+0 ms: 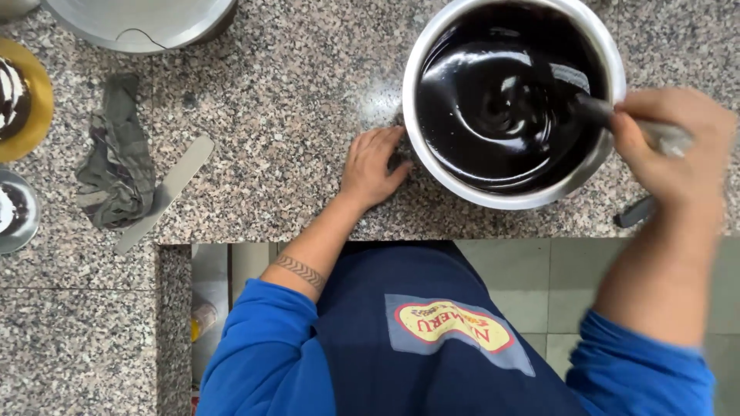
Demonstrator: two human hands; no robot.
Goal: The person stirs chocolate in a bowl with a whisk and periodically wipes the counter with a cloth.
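Note:
A steel bowl (pixel 515 202) full of glossy dark chocolate stands on the granite counter (pixel 293 92). My right hand (pixel 672 146) grips the handle of a spoon (pixel 593 106) whose end dips into the chocolate at the bowl's right side; the hand is blurred with motion. Resting on the counter, my left hand (pixel 371 166) has its fingers apart and touches the bowl's left rim. It holds nothing.
A crumpled grey cloth (pixel 116 154) and a long flat spatula (pixel 163 192) lie to the left. A large steel pan (pixel 139 23) sits at the top left. Decorated cakes (pixel 15 100) are at the far left edge. A dark handle (pixel 634 213) lies right of the bowl.

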